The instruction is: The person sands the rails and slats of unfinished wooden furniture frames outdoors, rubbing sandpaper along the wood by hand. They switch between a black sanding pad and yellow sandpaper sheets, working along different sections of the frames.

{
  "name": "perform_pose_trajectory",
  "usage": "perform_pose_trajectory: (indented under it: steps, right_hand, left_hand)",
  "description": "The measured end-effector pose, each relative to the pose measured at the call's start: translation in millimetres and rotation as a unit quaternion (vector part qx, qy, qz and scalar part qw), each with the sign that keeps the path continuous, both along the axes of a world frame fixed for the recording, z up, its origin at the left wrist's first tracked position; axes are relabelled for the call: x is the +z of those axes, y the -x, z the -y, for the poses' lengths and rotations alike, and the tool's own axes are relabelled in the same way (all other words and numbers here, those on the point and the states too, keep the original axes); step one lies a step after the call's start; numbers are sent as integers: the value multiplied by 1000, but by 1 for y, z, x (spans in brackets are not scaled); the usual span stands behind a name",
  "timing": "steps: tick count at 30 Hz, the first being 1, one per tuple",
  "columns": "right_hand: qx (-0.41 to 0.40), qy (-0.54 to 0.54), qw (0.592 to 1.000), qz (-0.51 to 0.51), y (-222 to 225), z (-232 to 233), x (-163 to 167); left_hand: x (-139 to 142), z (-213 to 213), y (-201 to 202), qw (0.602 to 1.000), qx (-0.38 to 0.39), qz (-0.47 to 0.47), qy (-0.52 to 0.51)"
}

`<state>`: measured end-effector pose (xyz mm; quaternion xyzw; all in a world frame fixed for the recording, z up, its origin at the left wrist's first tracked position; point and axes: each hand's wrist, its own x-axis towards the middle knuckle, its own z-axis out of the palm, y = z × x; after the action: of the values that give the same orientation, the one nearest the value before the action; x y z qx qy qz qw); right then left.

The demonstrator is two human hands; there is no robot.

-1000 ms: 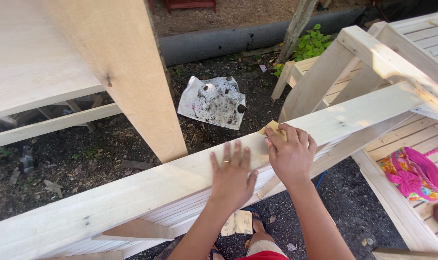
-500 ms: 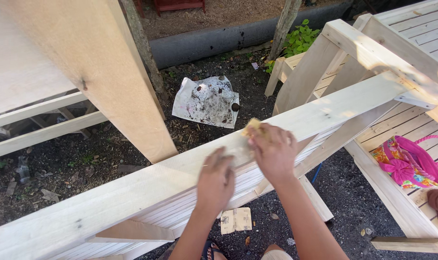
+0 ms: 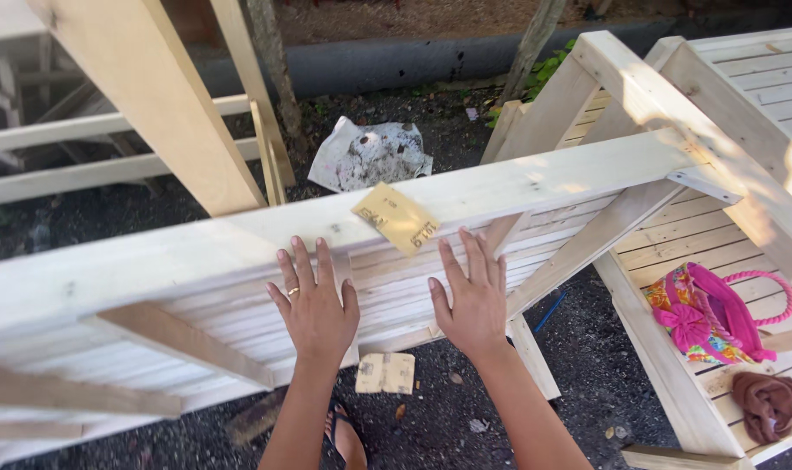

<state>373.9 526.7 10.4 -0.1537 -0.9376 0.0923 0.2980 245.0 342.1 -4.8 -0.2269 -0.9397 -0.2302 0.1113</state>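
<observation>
A long pale unfinished wooden beam [image 3: 517, 187] runs across the view, the top rail of a slatted raw-wood frame [image 3: 239, 322] lying on its side; everything else is placed from it. A square sheet of yellow-tan sandpaper [image 3: 395, 218] lies loose on the beam's near face, tilted, one corner hanging over the lower edge. No hand touches it.

The left hand [image 3: 314, 306] lies flat just below the beam, palm down on the slats, fingers spread and straight, a ring on one finger; its grip is open and holds nothing. The right hand [image 3: 471, 300] lies the same way beside it, just below and right of the sandpaper, fingers splayed against the slats, grip open and empty.

Below the beam, on the dark gravel ground [image 3: 587, 365], a second small tan piece of sandpaper [image 3: 385, 372] sits between the two forearms, next to a foot in a dark sandal [image 3: 347, 435]. Beyond the beam lies a crumpled white stained sheet [image 3: 367, 155]. To the right of the beam's end, a pale slatted wooden bench [image 3: 657, 261] carries a pink flowered cloth bag [image 3: 705, 315] and a folded brown cloth [image 3: 766, 402]. An upright pale wooden plank [image 3: 157, 104] rises behind the beam at left.
</observation>
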Motion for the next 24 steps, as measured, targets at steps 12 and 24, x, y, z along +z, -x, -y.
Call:
perform_pose_trajectory:
  steps: [12,24]
  right_hand:
    - [52,62,984,158,-100,-25,-163]
    - [43,111,963,243,-55,-39,-466]
  left_hand:
    - [-150,47,-118,986,88,133,57]
    - [-469,35,-85,939,70,330,64]
